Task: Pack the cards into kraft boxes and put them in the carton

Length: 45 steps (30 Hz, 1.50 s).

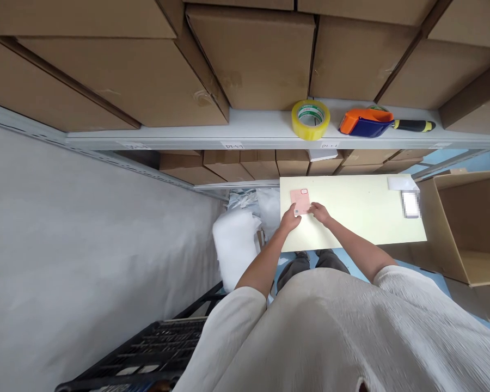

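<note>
A flat pink item, book-like with a white label at its upper right and a barcode at its lower left, lies over the pale yellow board. My left hand grips its lower left corner, with the thumb on top. At the lower right edge, the fingers of my right hand are pinched together on the same item. Whether it is a book or a thin box I cannot tell. A small blurred-out device and a white slip rest at the board's right end.
Cardboard boxes fill the shelf ahead. On its edge lie yellow tape, an orange-and-blue tape dispenser and a black-and-yellow handle. An open carton stands right; white foam wrap and a black crate are left.
</note>
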Available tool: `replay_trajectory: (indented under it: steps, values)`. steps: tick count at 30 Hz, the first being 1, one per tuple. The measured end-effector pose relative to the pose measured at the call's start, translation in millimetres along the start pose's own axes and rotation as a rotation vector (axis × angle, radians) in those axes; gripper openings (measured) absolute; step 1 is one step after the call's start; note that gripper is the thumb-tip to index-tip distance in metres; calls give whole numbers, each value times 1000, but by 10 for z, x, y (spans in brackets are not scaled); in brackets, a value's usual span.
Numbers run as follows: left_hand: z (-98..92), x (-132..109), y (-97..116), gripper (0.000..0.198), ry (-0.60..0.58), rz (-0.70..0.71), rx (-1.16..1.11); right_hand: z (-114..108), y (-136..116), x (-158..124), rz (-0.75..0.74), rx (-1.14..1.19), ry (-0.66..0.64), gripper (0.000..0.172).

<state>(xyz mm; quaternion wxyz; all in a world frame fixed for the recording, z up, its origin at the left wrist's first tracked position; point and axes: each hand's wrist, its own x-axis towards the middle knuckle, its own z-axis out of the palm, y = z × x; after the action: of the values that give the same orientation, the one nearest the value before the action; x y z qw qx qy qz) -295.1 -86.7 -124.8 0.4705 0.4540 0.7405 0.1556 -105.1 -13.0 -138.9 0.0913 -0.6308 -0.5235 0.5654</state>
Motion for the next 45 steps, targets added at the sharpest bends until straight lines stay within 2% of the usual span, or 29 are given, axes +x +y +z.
replay_trajectory:
  steps: [3, 7, 9, 12, 14, 17, 21, 25, 28, 31, 36, 41, 45]
  values:
    - [21, 20, 46, 90, -19, 8, -120, -49, -53, -48, 25, -37, 57, 63]
    - [114, 63, 233, 75, -125, 45, -342, -93, -186, -132, -72, -45, 151, 42]
    - [130, 80, 341, 64, -141, 66, -436, -75, -270, -169, -130, 8, 160, 40]
    - [73, 96, 411, 60, -35, 49, -511, -7, -371, -209, -192, 32, 70, 46]
    - [7, 100, 372, 61, 39, 9, -500, 41, -397, -224, -252, -65, 19, 41]
    - [-62, 93, 236, 58, 71, -12, -383, 86, -362, -234, -319, -310, 2, 38]
    - [-34, 58, 81, 51, 36, 146, -107, 84, -250, -233, -286, -633, -8, 50]
    - [53, 3, 51, 58, -56, 365, 157, 31, -153, -238, -240, -770, -7, 54]
    - [114, -56, 55, 65, -193, 436, 378, -19, -89, -288, -238, -838, -41, 55]
    - [147, -125, 24, 73, -290, 408, 538, -53, -48, -367, -292, -938, -128, 59]
    - [55, -169, -82, 82, -260, 296, 624, 8, -159, -372, -346, -1045, -251, 76]
    - [-167, -59, -115, 87, -212, 144, 631, 222, -443, -197, -281, -1105, -338, 86]
    - [-286, 47, -81, 89, -224, 83, 616, 341, -618, -85, -211, -1158, -372, 91]
